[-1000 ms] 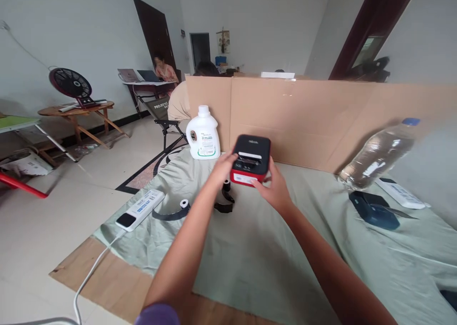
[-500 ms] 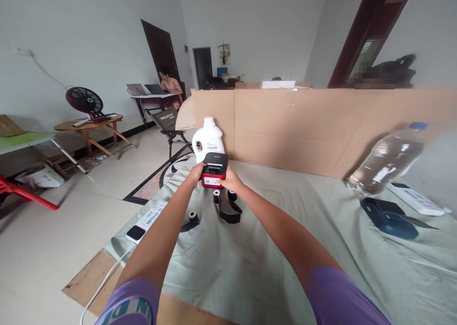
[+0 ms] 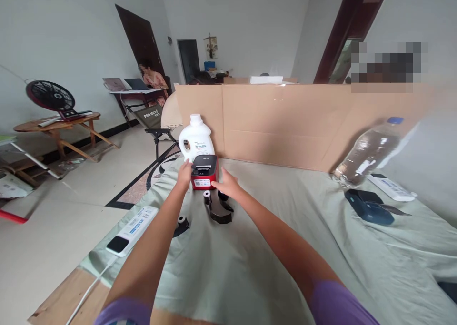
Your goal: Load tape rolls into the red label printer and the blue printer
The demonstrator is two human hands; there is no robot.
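Observation:
A small red and black label printer (image 3: 204,172) rests on the green cloth in front of a white detergent jug (image 3: 197,139). My left hand (image 3: 183,174) is at its left side, fingers pointing up along the edge; whether they still touch it is hard to see. On the other side my right hand (image 3: 229,184) is open, thumb and fingers spread, the thumb close to the printer's front right corner. Just in front lies a black ribbon (image 3: 220,216) between two small rolls, one partly hidden by my right hand. Another black roll (image 3: 182,224) sits near my left forearm.
At left on the cloth lies a white power strip (image 3: 132,232) with a cord. A cardboard panel (image 3: 271,125) stands behind. To the right are a large plastic bottle (image 3: 371,149), a dark blue device (image 3: 369,208) and another white strip (image 3: 391,188). A person (image 3: 155,80) sits far back.
The printer has been set down on the cloth. My right hand has let go and spread away from it; my left hand has loosened at its side. The view has shifted right.

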